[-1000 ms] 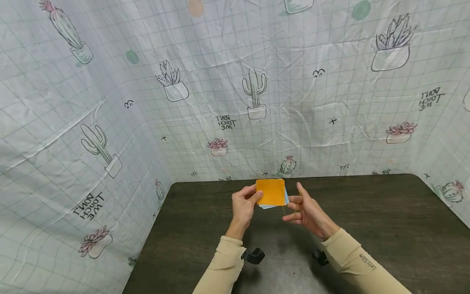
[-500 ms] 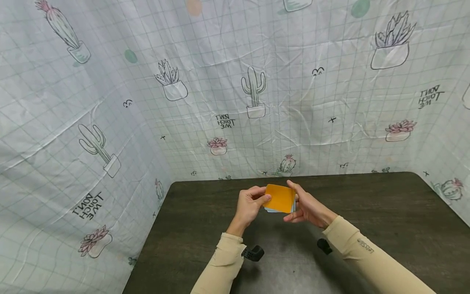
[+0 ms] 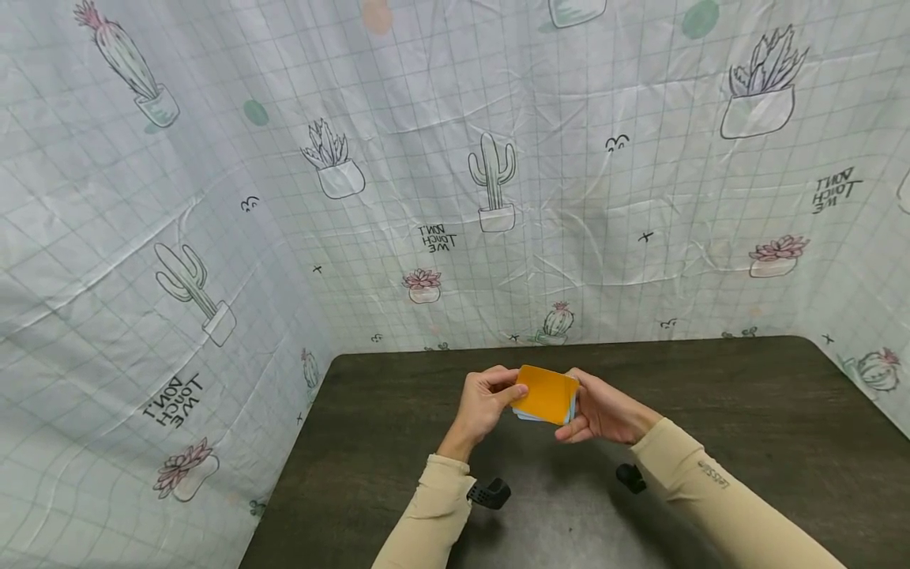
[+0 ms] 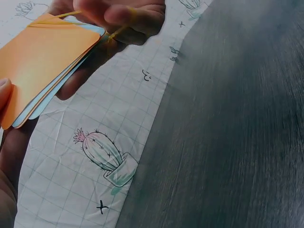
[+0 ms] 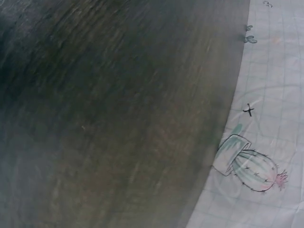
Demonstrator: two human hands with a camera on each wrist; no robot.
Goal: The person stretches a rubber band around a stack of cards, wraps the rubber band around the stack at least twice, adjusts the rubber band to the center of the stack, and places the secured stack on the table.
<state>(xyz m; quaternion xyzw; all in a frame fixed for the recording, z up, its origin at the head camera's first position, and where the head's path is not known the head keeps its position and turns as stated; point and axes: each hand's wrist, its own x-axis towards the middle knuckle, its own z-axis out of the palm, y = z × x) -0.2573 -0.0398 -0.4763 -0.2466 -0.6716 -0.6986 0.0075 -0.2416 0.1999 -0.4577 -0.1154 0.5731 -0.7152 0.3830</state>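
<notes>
A small stack of square cards, an orange card (image 3: 547,393) on top and light-blue cards (image 4: 46,103) beneath, is held tilted above the table. My left hand (image 3: 483,407) pinches its left edge, thumb on the orange face and fingers behind. At the right edge is my right hand (image 3: 607,411). In the left wrist view, a thin yellow rubber band (image 4: 115,34) runs across one end of the stack to the bent fingers of the right hand (image 4: 137,21), which hold it. The right wrist view shows neither hand nor cards.
The dark wood-grain table (image 3: 384,442) lies under both hands. A white grid curtain (image 3: 398,197) with cactus prints hangs behind it and along its sides. Black straps with camera mounts (image 3: 490,494) are on the wrists.
Both hands and the stack have shifted right and slightly down, and the stack has tilted. The right hand's spread fingers have closed in to the stack's right edge with the rubber band.
</notes>
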